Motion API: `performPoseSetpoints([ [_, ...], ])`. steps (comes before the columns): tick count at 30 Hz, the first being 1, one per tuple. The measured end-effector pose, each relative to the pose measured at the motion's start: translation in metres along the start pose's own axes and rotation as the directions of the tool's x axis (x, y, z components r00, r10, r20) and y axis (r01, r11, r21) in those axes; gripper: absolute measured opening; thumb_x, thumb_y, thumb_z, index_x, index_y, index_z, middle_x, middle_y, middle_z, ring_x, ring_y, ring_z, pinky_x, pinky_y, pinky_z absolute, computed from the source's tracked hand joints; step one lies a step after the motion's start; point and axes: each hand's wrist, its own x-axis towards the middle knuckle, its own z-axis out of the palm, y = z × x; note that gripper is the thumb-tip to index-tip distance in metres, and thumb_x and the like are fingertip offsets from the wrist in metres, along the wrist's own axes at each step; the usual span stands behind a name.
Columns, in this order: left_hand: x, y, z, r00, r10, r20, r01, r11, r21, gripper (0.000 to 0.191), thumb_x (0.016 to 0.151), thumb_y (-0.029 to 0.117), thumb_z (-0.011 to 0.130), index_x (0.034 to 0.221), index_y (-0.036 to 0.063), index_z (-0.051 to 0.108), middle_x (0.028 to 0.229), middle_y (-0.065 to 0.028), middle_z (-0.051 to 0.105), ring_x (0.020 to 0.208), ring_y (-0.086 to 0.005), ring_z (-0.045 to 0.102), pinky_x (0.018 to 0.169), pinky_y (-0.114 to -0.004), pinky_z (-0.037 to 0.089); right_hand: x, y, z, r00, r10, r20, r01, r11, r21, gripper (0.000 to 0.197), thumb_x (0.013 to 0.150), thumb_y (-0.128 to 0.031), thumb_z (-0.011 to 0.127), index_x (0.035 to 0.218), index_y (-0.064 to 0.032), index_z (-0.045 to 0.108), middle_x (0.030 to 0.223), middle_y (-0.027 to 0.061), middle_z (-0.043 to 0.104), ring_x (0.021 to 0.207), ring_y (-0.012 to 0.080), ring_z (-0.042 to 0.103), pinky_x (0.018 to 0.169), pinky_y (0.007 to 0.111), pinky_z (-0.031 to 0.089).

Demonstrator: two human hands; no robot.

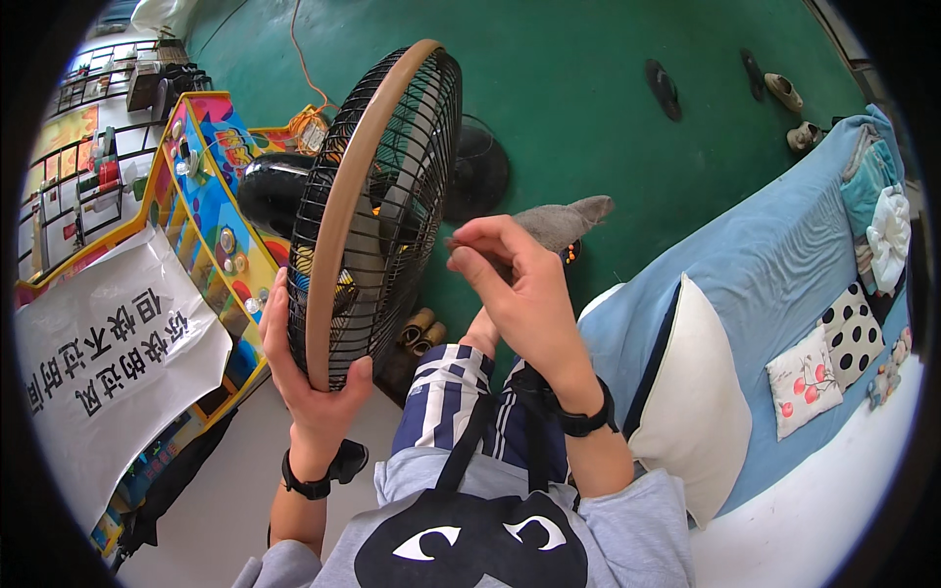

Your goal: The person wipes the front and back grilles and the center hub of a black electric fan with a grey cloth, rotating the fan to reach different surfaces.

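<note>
An electric fan [382, 213] with a black wire guard, a tan rim [353, 198] and a glossy black motor housing [276, 184] stands on edge to my view. My left hand [316, 389] grips the lower part of the rim, thumb on the front wires and fingers behind. The fan's round black base [478, 173] shows on the floor beyond it. Just right of the guard, apart from it, my right hand [514, 287] is raised with thumb and index fingertips pinched. Something small and dark may be between those tips; I cannot tell.
A colourful arcade-style cabinet [220, 198] stands left, with a white printed sheet [125, 353] over it. An orange cord [305, 121] runs across the green floor [559, 88]. Right is a blue-covered sofa [735, 242] with a white cushion [691, 411]. A grey fabric-like thing [555, 224] lies ahead.
</note>
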Motion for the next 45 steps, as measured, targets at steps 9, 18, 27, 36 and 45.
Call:
performPoseSetpoints([
  [9,0.001,0.001,-0.002,1.000,-0.018,0.004,0.018,1.000,0.002,0.086,0.078,0.021,0.075,0.149,-0.0008,0.032,0.151,-0.0265,0.040,0.141,-0.0417,0.040,0.117,-0.051,0.029,0.011,-0.010,0.012,0.999,-0.045,-0.001,0.044,0.980,-0.193,0.012,0.094,-0.006,0.067,0.104,0.0015,0.066,0.092,0.0055,0.072,0.088,0.0110,0.068,0.081,0.025,0.053],
  [18,0.003,0.001,-0.002,1.000,-0.009,0.001,0.009,1.000,-0.019,0.086,0.078,0.021,0.076,0.147,-0.0017,0.032,0.149,-0.0284,0.040,0.140,-0.0437,0.041,0.117,-0.052,0.030,0.016,-0.004,0.018,0.979,-0.203,0.002,0.200,0.963,-0.179,0.011,0.092,-0.007,0.066,0.100,0.0000,0.064,0.084,0.0149,0.070,0.071,0.0255,0.069,0.065,0.032,0.050],
  [27,0.014,0.008,-0.004,1.000,0.002,0.017,-0.002,1.000,0.007,0.090,0.074,0.018,0.079,0.148,-0.0009,0.033,0.149,-0.0288,0.040,0.140,-0.0438,0.041,0.116,-0.052,0.032,0.032,-0.017,0.022,0.997,0.078,-0.016,-0.077,0.996,0.037,0.012,0.093,-0.005,0.067,0.098,-0.0006,0.057,0.083,0.0027,0.066,0.076,0.0103,0.062,0.070,0.026,0.050],
  [36,0.019,0.007,-0.004,0.997,0.073,-0.003,-0.074,0.997,-0.023,0.091,0.070,0.015,0.082,0.147,-0.0008,0.036,0.148,-0.0290,0.043,0.137,-0.0447,0.046,0.114,-0.052,0.036,0.025,-0.026,0.030,0.946,-0.310,0.096,0.307,0.762,-0.570,0.022,0.086,0.003,0.065,0.096,-0.0032,0.047,0.082,0.0110,0.057,0.074,0.0251,0.059,0.067,0.038,0.047],
  [45,0.023,0.010,-0.002,0.998,0.060,-0.027,-0.061,0.997,-0.043,0.092,0.068,0.014,0.083,0.147,-0.0009,0.038,0.147,-0.0282,0.043,0.136,-0.0453,0.046,0.114,-0.052,0.038,0.034,-0.024,0.020,0.998,0.003,0.056,0.006,0.989,-0.147,0.028,0.096,0.005,0.058,0.091,-0.0081,0.033,0.086,0.0052,0.052,0.079,0.0160,0.055,0.070,0.026,0.043],
])
